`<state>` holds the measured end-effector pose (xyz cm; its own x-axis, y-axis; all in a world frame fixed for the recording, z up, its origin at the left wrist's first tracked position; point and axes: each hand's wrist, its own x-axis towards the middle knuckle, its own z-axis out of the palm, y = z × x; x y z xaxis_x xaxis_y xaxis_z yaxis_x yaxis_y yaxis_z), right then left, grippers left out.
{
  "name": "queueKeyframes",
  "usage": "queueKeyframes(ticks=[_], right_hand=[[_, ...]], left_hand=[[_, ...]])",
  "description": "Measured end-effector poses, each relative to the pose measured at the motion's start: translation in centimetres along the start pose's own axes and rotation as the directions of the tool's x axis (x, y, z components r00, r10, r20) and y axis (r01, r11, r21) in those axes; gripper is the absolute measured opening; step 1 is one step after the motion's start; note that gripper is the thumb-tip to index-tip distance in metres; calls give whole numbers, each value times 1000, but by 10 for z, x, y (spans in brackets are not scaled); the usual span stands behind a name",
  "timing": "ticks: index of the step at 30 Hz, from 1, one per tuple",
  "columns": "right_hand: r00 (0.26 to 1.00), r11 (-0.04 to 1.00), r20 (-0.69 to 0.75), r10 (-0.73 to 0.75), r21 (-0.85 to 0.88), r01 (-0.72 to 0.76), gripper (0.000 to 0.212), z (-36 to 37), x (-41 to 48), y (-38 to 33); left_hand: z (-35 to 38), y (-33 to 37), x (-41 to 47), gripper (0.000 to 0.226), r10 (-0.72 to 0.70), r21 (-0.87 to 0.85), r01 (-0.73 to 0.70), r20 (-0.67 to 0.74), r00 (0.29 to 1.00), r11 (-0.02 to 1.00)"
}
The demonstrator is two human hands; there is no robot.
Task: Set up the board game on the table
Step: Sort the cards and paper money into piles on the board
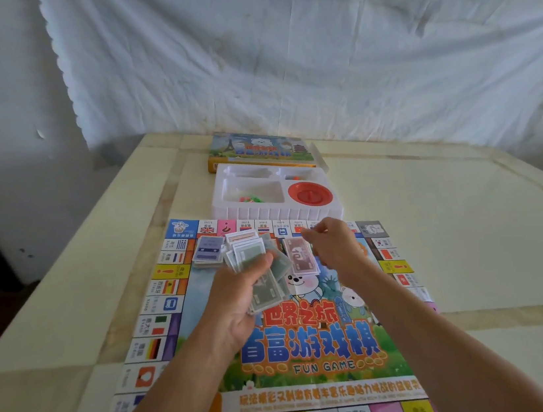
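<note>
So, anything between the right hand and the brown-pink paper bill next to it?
Nothing visible. The brown-pink paper bill sits directly left of the right hand, over the colourful printed game board; contact unclear. The left hand, gripping a fan of green paper bills, is off to the side, not between.

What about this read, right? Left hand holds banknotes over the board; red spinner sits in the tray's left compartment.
Wrong on one point: the red spinner sits in the right compartment of the tray, not the left, as the head view shows. The left hand does hold banknotes over the board.
</note>
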<state>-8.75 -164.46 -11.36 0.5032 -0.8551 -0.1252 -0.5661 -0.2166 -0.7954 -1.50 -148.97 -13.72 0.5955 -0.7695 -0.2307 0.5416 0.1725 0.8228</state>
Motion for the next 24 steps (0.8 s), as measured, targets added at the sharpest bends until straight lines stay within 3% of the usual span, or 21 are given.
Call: queueKeyframes(ticks=[3,6,9,19,22,24], right_hand=[[980,955,180,-91,294,34,27,-4,-45,-5],[962,905,248,-117,426,0,24,-2,-66,6],[973,867,188,-133,498,22,15,0,-70,15],[984,803,-36,-173,574,162,4,16,-76,30],[979,798,-42,-201,572,189,6,18,-80,30],[977,792,-35,-210,580,191,5,18,-82,29]], left_hand=[[2,-1,-1,42,33,62,-39,85,996,997],[4,-3,-4,33,60,145,-82,152,987,986],[4,-5,-4,35,28,149,-57,193,981,987],[0,-7,1,10,-111,-131,149,261,959,980],[-1,-7,3,39,-98,-243,174,295,950,954],[-1,-7,3,40,-103,-261,185,298,949,948]])
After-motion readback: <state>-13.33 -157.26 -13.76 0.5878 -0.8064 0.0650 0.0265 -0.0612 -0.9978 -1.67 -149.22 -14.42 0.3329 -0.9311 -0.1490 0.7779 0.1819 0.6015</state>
